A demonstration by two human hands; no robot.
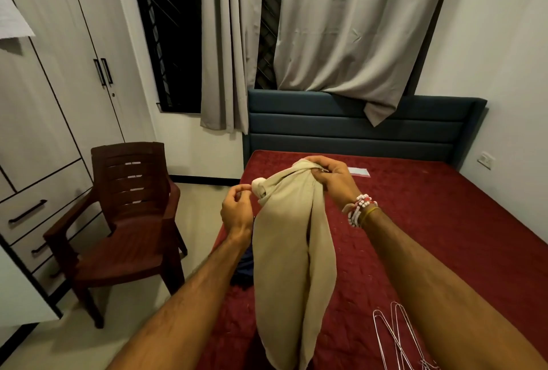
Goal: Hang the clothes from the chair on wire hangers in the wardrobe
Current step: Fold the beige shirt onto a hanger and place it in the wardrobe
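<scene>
Creased beige trousers [292, 251] hang in long folds over the red bed [444, 221]. The right hand [332, 180] grips their bunched waist, and the left hand [237, 209] pinches its pale edge.

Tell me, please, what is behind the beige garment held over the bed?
A dark blue cloth peeks out left of the beige garment, at the edge of the red bedspread. How far it extends, and anything else there, is covered by the garment.
</scene>
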